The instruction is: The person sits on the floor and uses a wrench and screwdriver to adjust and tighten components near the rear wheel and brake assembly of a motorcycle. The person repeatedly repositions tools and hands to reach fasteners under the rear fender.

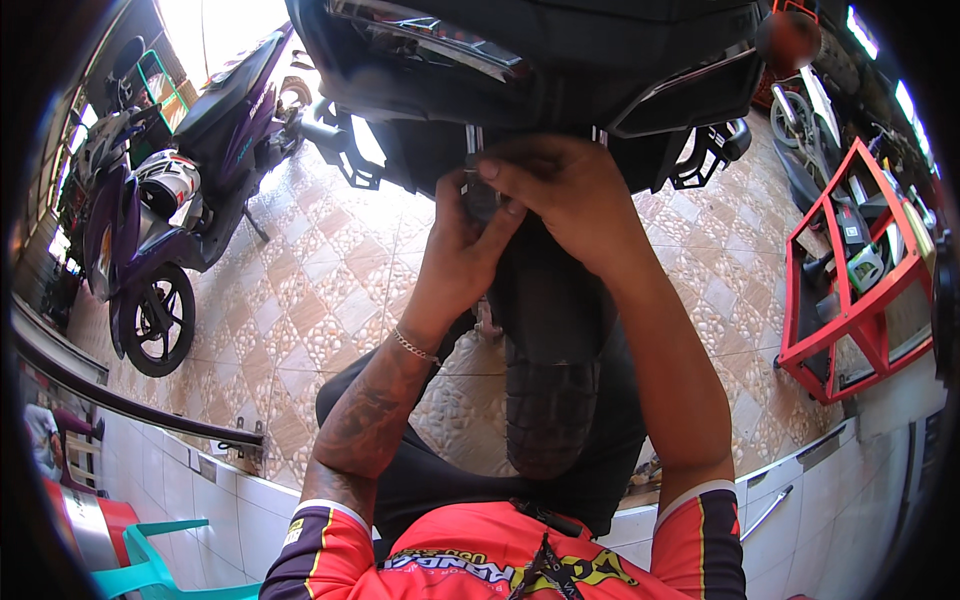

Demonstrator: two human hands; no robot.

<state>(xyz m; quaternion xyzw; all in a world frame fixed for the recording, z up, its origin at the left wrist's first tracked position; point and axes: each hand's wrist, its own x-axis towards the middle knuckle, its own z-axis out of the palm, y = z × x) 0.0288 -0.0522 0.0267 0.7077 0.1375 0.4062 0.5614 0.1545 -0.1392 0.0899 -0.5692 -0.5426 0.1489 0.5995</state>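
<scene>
A black motorcycle (pixel 560 60) stands right in front of me, its front tyre (pixel 550 415) pointing at me between my legs. My left hand (pixel 465 235) is closed round a dark part (pixel 482 200) at the fork on the left side, above the black front fender (pixel 550 300). Over it, my right hand (pixel 565 190) reaches across with thumb and fingers pinched close to the left fingertips. What the right fingers hold is hidden or too small to name. Just above the hands, a shiny fork tube (pixel 473 140) shows.
On the left stands a purple scooter (pixel 200 170) with a white-and-red helmet (pixel 168 183) on it. A red metal rack (pixel 850 290) with bottles and tools is at the right. Behind me are a low white tiled ledge (pixel 230 500) and a teal plastic chair (pixel 150 560).
</scene>
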